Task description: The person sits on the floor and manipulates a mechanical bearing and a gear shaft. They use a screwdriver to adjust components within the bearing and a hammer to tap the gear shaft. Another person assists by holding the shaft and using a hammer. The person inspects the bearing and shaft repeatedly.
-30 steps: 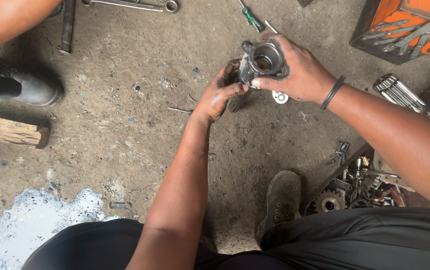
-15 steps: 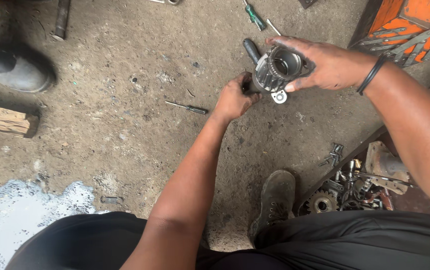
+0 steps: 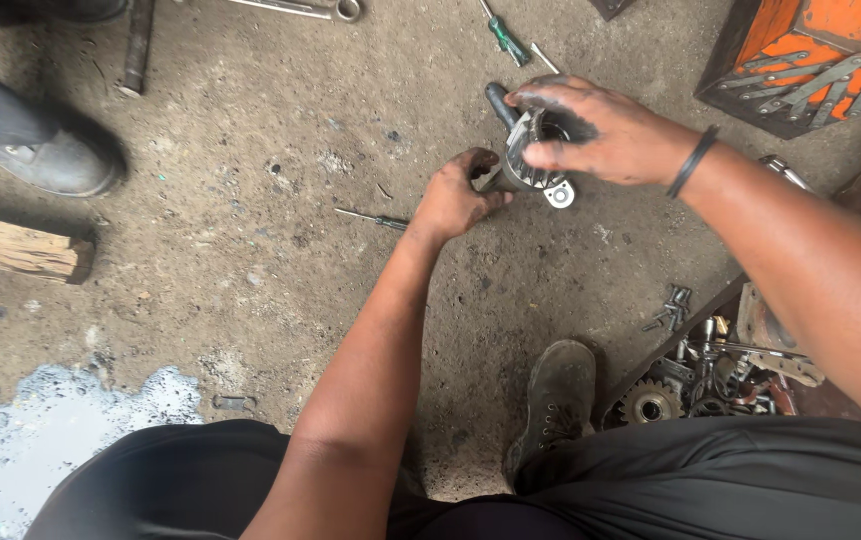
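Between both hands (gripped): metal housing (image 3: 530,160).

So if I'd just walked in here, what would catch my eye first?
Most likely the two grease-blackened hands at top centre: the right hand lies over a ribbed metal part, which the left hand grips from the side, low over the dirty concrete floor. Next comes the bright orange toolbox in the top right corner, and the toothed gear among scrap metal at lower right.
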